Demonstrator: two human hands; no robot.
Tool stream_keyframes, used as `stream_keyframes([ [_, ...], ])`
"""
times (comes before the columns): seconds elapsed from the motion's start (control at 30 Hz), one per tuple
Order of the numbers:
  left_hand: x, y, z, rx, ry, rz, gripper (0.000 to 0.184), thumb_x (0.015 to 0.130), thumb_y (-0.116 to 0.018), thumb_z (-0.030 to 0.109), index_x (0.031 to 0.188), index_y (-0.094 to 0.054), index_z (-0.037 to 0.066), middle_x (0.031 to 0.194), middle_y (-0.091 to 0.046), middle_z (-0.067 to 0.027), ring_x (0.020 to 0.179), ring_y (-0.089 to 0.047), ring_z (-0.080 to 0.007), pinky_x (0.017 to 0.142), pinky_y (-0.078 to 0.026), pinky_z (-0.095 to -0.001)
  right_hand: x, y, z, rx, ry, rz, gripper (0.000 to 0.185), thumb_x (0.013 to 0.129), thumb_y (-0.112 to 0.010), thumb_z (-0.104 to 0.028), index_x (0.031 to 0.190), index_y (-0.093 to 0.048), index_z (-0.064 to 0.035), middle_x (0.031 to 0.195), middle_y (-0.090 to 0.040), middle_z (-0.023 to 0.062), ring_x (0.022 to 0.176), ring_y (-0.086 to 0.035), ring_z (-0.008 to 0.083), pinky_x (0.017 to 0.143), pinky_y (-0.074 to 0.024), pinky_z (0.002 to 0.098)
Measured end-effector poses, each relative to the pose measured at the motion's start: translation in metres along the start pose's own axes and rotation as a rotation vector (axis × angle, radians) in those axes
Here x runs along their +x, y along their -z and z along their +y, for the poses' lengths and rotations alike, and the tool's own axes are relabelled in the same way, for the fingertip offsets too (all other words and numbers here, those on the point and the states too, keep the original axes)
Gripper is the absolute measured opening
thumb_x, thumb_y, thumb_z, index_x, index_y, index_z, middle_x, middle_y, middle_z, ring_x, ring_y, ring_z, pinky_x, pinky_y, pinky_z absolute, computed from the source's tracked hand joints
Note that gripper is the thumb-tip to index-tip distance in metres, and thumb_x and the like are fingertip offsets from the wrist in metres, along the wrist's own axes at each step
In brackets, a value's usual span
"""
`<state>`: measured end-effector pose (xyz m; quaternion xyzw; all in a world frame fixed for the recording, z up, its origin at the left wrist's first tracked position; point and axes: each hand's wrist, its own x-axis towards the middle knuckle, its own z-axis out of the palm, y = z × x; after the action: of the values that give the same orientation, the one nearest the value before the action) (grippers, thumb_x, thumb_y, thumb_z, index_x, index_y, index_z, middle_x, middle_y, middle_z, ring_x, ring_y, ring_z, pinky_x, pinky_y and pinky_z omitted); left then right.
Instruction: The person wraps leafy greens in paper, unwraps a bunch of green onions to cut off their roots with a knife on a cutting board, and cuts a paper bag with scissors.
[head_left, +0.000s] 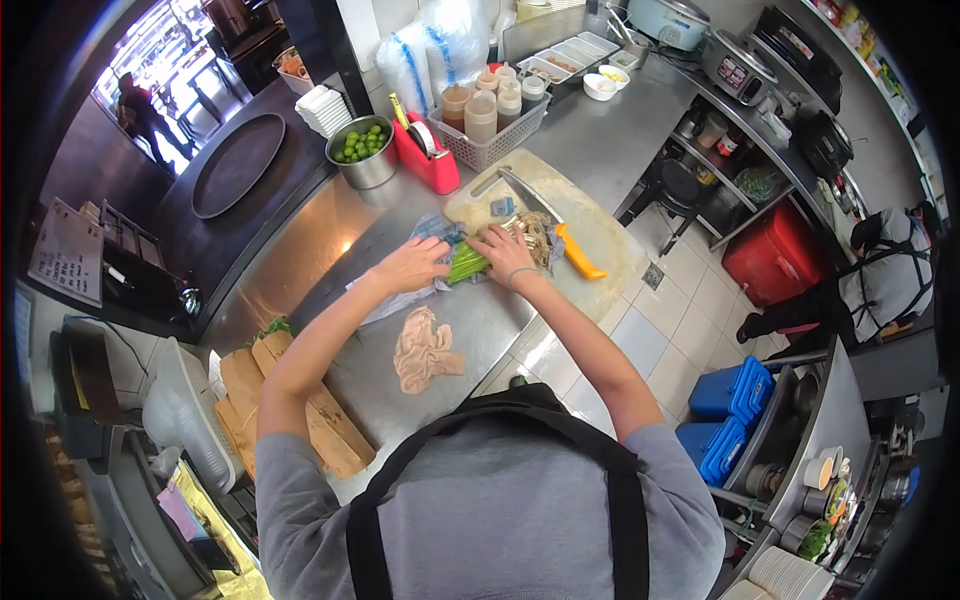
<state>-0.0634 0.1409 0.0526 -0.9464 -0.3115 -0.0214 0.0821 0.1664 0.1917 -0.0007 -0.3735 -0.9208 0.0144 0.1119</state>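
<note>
A bunch of green stalks with pale, rooty ends, looking like spring onions (467,264), lies across the left edge of the cutting board (615,262), partly in crumpled greyish wrapping (436,228). My left hand (414,264) grips the wrapped leafy side, its fingertips partly hidden in the wrapping. Curled over the stalks near the root end is my right hand (503,256). Just right of the roots, a knife with an orange handle (580,254) rests on the board. A small blue-grey item (502,206) sits beyond my right hand. Nearer me lies a crumpled pinkish cloth (427,350).
Behind the board stand a red tape dispenser (428,155), a pot of green limes (362,150) and a basket of sauce bottles (490,140). Brown paper packages (310,410) lie at the left. Another person (885,275) bends at the far right, near a red bin (772,255).
</note>
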Motion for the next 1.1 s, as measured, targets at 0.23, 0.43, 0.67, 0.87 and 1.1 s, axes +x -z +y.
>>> stream_keyframes([
  [0.23,-0.060,0.038,-0.025,-0.085,0.043,-0.254,0.021,0.062,-0.069,0.027,0.076,-0.064,0.012,0.102,-0.048,-0.0051,0.103,-0.044,-0.0211,0.078,-0.042,-0.0356,0.002,-0.002,0.000,0.020,-0.012,0.022,0.070,0.065,-0.071,-0.012,0.130,-0.047,-0.0238,0.124,-0.050,0.0027,0.123,-0.040,0.0221,0.104,-0.0267,0.0544],
  [0.43,-0.151,0.070,-0.027,-0.250,0.358,-0.255,0.017,0.062,-0.068,0.016,0.075,-0.059,0.008,0.092,-0.051,-0.0071,0.089,-0.052,-0.0244,0.071,-0.045,-0.0370,0.001,-0.006,-0.001,0.020,0.002,0.060,0.068,0.066,-0.069,-0.009,0.129,-0.047,-0.0228,0.124,-0.049,0.0036,0.122,-0.040,0.0235,0.104,-0.0261,0.0559],
  [0.67,-0.094,0.044,0.005,-0.535,0.517,0.004,0.031,0.067,-0.064,0.003,0.096,-0.053,0.006,0.087,-0.056,-0.0106,0.086,-0.059,-0.0283,0.072,-0.047,-0.0388,0.004,-0.008,0.001,0.057,0.011,0.036,0.070,0.064,-0.070,-0.008,0.129,-0.048,-0.0232,0.126,-0.047,0.0027,0.123,-0.039,0.0237,0.102,-0.0250,0.0571],
  [0.87,-0.049,0.002,0.018,-0.292,0.379,-0.070,0.035,0.078,-0.049,0.001,0.109,-0.056,0.014,0.095,-0.049,-0.0084,0.096,-0.055,-0.0266,0.071,-0.051,-0.0369,0.001,-0.011,0.002,0.031,0.016,0.075,0.074,0.062,-0.071,-0.008,0.130,-0.046,-0.0248,0.127,-0.046,0.0024,0.124,-0.039,0.0233,0.104,-0.0228,0.0567],
  [1.1,-0.074,-0.013,0.027,-0.208,0.351,-0.034,0.022,0.078,-0.052,0.005,0.098,-0.057,0.013,0.092,-0.049,-0.0098,0.094,-0.054,-0.0266,0.074,-0.050,-0.0368,-0.004,-0.016,0.001,0.045,0.003,0.107,0.075,0.061,-0.072,-0.008,0.130,-0.047,-0.0254,0.128,-0.046,0.0022,0.124,-0.038,0.0232,0.107,-0.0206,0.0559],
])
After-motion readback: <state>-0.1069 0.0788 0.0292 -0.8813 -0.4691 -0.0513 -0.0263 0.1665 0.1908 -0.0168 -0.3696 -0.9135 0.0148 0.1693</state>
